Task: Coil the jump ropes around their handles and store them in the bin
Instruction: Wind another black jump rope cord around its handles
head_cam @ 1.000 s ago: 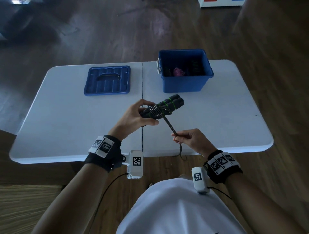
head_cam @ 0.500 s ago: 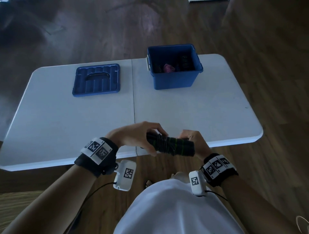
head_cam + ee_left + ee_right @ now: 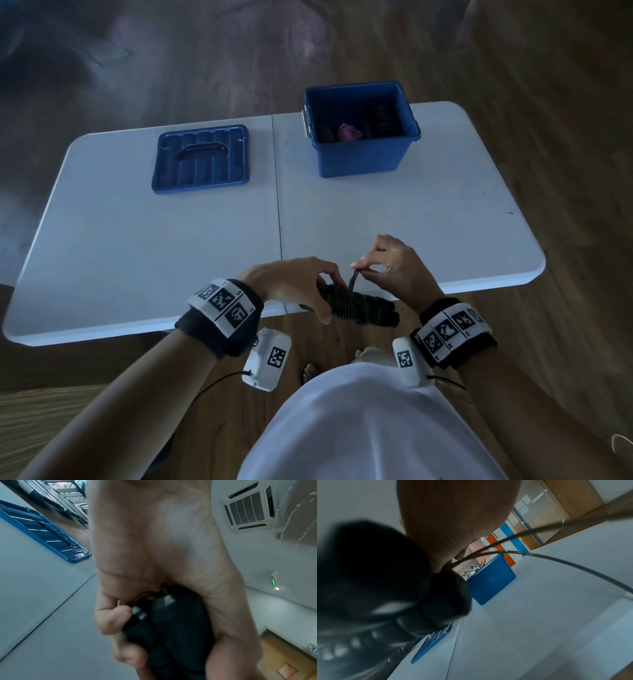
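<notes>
A black jump rope with green-ringed handles point(image 3: 363, 306) is held over the table's near edge, its cord wound round both handles. My left hand point(image 3: 308, 287) grips the handles' left end; in the left wrist view the handle ends point(image 3: 171, 626) sit in my curled fingers point(image 3: 111, 620). My right hand point(image 3: 387, 267) pinches the loose cord end point(image 3: 354, 279) just above the bundle. The cord point(image 3: 556, 559) arcs past in the right wrist view beside the blurred handles point(image 3: 385, 574). The open blue bin point(image 3: 359, 150) stands at the far right with a pink and a dark coiled rope inside.
The bin's blue lid point(image 3: 200, 159) lies flat at the far left of the white folding table point(image 3: 137, 240). A centre seam splits the tabletop. Wooden floor surrounds the table, and my white shirt fills the bottom of the head view.
The bundle came down from mid-table to the near edge. My right hand went behind the handles, then rose above them, pinching the much shorter cord end.
</notes>
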